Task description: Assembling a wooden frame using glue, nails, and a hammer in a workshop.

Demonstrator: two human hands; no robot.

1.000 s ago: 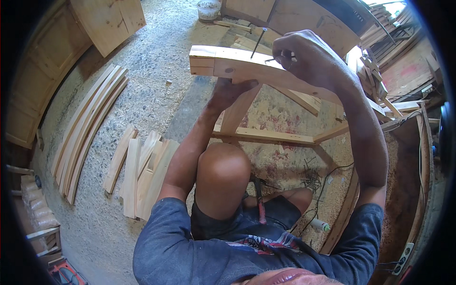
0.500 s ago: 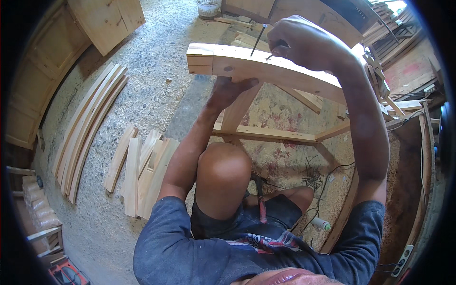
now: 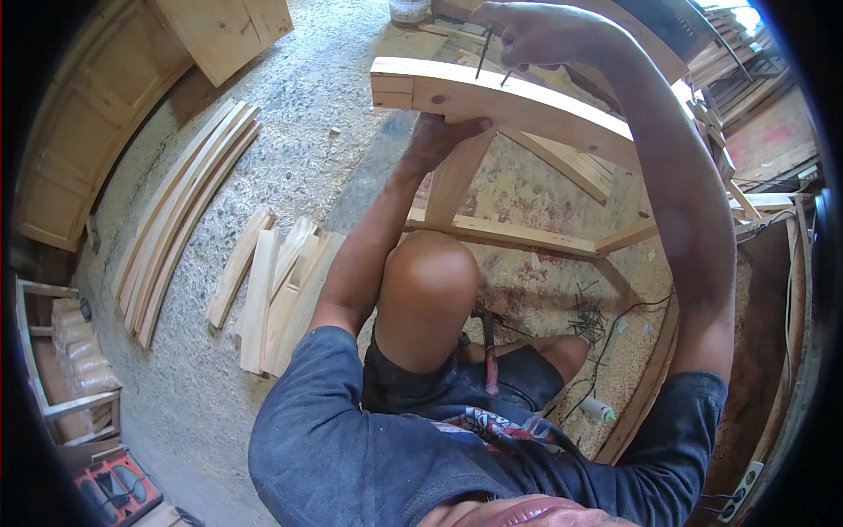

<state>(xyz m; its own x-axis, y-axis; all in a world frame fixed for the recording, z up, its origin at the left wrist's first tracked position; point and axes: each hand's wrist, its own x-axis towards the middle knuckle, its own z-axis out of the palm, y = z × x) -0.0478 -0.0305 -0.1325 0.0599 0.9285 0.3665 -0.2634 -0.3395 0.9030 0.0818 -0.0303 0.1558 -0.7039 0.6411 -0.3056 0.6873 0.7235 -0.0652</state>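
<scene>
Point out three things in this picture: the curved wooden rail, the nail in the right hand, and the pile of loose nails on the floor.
curved wooden rail [image 3: 527, 105], head view, on its pale top face.
nail [image 3: 481, 54], head view, mid-shaft below the right hand [image 3: 544, 35].
pile of loose nails [image 3: 588, 318], head view, centre of the dark heap.

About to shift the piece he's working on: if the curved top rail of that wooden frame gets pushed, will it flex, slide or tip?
Probably stiff: the curved top rail is thick solid wood joined to an upright. The open frame may rock, since the left hand braces it from below. The nails in the right hand look loose and could drop.
</scene>
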